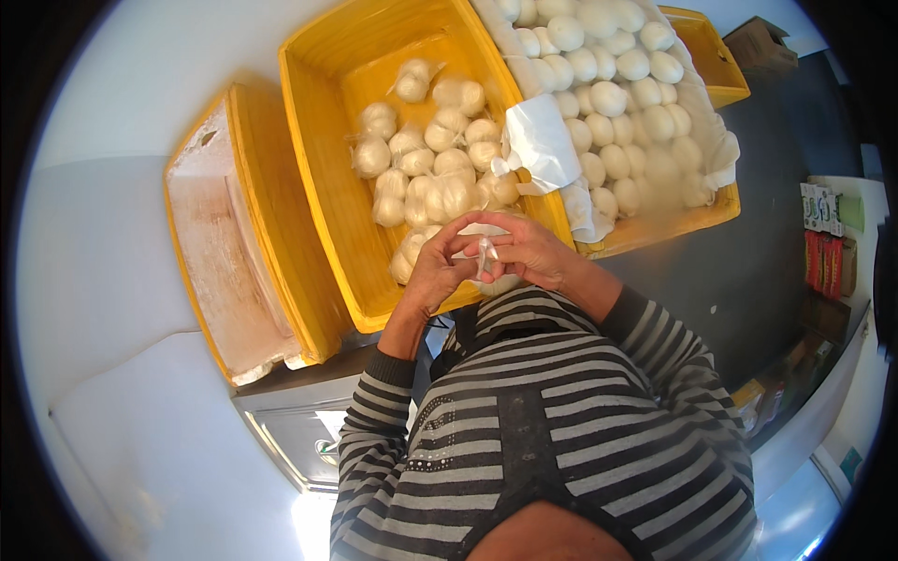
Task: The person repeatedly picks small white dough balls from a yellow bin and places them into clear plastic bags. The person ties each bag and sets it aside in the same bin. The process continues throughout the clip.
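Observation:
Before my chest, over the near edge of a yellow-covered box (317,210), my two hands meet. My left hand (443,265) and my right hand (532,251) pinch the gathered neck of a clear plastic bag (485,257) between their fingers. Something white and round (499,285) shows just below the hands, mostly hidden by them. Inside the box lie several clear bags of round white buns (449,165). To the right, rows of unbagged round white buns (603,98) rest on a pale cloth (727,151) over a second yellow box (673,228).
White sheeting (540,144) hangs over the rim between the boxes. At left leans a yellow-edged foam lid or box (217,238) with a worn white inside. A dark tabletop (701,294) extends right. Further off are another yellow box (708,59), a cardboard box (761,42) and red packets (822,263).

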Demonstrator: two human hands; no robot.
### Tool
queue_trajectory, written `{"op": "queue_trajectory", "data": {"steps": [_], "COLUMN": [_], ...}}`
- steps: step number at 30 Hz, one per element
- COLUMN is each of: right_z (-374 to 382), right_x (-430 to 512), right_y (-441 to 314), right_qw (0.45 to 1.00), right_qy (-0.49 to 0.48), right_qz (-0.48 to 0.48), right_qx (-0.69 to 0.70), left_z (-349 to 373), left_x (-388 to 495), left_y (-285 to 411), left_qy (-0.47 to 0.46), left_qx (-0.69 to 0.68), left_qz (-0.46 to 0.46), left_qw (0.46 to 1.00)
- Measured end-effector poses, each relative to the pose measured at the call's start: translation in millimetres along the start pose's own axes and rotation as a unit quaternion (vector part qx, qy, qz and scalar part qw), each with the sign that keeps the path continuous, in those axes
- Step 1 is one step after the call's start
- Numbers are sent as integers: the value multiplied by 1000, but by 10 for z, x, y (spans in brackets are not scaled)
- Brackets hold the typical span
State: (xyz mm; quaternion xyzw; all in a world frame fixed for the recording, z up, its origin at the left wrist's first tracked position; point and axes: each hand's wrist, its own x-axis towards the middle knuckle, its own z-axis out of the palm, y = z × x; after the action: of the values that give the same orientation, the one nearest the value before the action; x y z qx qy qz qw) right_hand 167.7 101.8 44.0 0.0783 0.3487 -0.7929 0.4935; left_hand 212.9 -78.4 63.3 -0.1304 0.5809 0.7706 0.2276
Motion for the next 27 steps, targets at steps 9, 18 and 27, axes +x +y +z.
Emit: {"op": "queue_trajectory", "data": {"steps": [9, 18, 27], "right_z": [-325, -2289, -2186], "right_x": [538, 862, 649], "right_y": [-469, -668, -757], "right_qw": [950, 773, 729], "right_qy": [71, 447, 418], "right_qz": [-251, -252, -371], "right_qx": [-174, -374, -395], "left_z": [-586, -220, 425], "left_x": [241, 751, 1576], "left_y": [549, 354, -192], "left_qy": [236, 165, 13], "left_qx": [83, 368, 299], "left_qz": [212, 190, 114], "left_qw": [945, 895, 947]}}
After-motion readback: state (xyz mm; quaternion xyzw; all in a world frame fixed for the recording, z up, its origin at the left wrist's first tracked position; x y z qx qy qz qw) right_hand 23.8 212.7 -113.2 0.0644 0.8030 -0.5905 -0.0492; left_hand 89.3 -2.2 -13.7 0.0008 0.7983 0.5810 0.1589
